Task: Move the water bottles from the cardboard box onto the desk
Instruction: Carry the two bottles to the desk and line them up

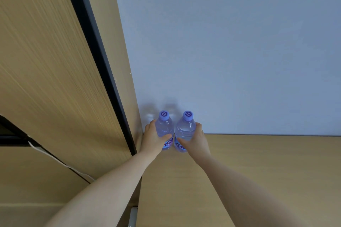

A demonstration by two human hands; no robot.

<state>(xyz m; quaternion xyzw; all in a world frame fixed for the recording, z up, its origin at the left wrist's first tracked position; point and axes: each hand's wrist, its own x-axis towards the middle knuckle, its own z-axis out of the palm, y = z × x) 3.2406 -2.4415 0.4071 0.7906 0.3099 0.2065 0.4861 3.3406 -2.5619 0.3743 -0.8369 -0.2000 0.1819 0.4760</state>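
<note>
- We reach forward with both bare arms over the light wooden table (258,162), toward its far edge where it meets a pale blue-grey wall (230,42).
- Our left hand (153,139) grips the left bottle (164,127); the thumb lies across the front of its body and the fingers curl round the far left side.
- Our right hand (196,140) grips the right bottle (185,129); the thumb crosses the front low on the body, the fingers wrap the right side.
- Both bottles are clear plastic, upright, each with a lilac cap bearing a dark swirl mark. A purple and pink label shows low on each, partly hidden by the thumbs.
- The two bottles stand side by side, just beside each other, close to the wall at the back left corner of the table. Their bases are hidden behind the hands, so we cannot tell whether they rest on the table or hang just above it.
- Faint shadows of the bottles fall on the wall behind them.
- To the left a tall wood-grain panel (46,61) with a black edge strip (99,46) rises beside the table.
- A white cable (60,162) runs diagonally along the lower left, beneath the panel.
- The cardboard box is out of view.
</note>
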